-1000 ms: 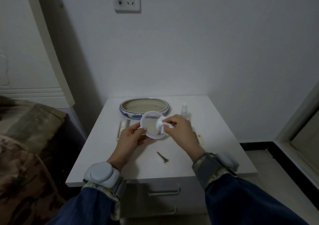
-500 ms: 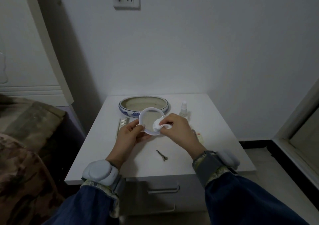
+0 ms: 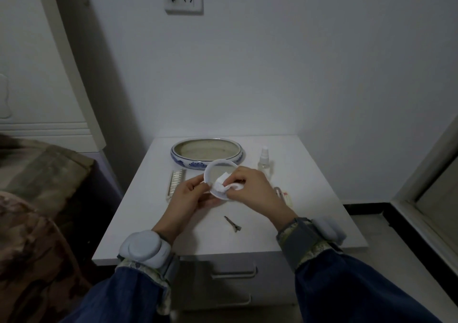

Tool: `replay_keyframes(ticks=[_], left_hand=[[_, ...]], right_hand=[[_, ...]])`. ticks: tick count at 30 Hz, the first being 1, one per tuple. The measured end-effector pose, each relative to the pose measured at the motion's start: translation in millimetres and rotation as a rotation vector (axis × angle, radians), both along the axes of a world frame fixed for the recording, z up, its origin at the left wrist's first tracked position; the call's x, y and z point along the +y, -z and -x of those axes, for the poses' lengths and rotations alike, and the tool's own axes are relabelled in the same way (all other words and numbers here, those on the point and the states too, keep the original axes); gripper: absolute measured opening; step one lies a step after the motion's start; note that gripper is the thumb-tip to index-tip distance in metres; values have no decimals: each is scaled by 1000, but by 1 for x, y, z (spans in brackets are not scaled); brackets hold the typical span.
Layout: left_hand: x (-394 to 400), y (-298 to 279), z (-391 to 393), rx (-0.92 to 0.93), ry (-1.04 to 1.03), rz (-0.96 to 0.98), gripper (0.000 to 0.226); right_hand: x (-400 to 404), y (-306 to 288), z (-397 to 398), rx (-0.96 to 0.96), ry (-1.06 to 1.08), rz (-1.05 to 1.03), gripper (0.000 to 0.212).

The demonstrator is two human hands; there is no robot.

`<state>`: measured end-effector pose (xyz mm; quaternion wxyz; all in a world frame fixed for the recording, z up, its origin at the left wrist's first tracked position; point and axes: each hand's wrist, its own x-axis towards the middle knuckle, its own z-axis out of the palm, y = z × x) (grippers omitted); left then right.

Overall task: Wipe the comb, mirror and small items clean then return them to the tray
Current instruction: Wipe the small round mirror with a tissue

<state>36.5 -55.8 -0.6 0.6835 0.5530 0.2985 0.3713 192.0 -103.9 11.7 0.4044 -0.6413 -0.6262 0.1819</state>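
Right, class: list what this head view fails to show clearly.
- Mirror: lower face hidden by the white wipe and right hand.
- Small items beside the right wrist: partly covered, too small to identify.
- Comb: teeth blurred in dim light.

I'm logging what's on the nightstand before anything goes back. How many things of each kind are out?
Blue-and-white ceramic tray: 1
Round white-rimmed mirror: 1
Pale comb: 1
Clear spray bottle: 1
Dark metal hair clip: 1
White wipe: 1
Total: 6
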Motion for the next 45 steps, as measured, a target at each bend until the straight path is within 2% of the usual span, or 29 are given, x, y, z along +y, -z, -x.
replay_keyframes(ticks=[3, 6, 10, 13, 16, 19, 21, 23, 29, 34, 38, 42, 45], left_hand=[[4, -1, 1, -52, -58, 26, 29], [2, 0, 2, 7, 39, 30, 30], [-2, 2, -1, 69, 159, 9, 32], [-4, 0, 0, 44, 135, -12, 30], [-3, -1, 0, -12, 74, 9, 26], [0, 0, -1, -69, 36, 47, 28], [0, -2, 0, -66, 50, 63, 28], [-1, -3, 0, -43, 101, 59, 28], [-5, 1, -2, -19, 163, 40, 38], [-3, 0, -2, -57, 62, 4, 25], [2, -1, -1, -101, -23, 26, 23], [2, 0, 2, -65, 42, 30, 28], [-1, 2, 1, -20, 120, 25, 34]], right_hand=[[1, 1, -5, 68, 141, -56, 13], [4, 4, -9, 128, 258, -160, 14], [4, 2, -4, 139, 117, -173, 22], [3, 4, 2, 143, -11, -93, 24], [2, 4, 2, 117, -40, -39, 17], [4, 6, -3, 72, 97, -85, 14], [6, 9, -8, 92, 236, -164, 15], [8, 10, -11, 125, 280, -231, 18], [7, 6, 2, 160, 9, -189, 26], [4, 2, 0, 178, -82, -101, 20], [2, 2, 0, 147, -28, -77, 16], [3, 4, -6, 140, 241, -225, 15], [4, 2, -5, 148, 185, -247, 22]])
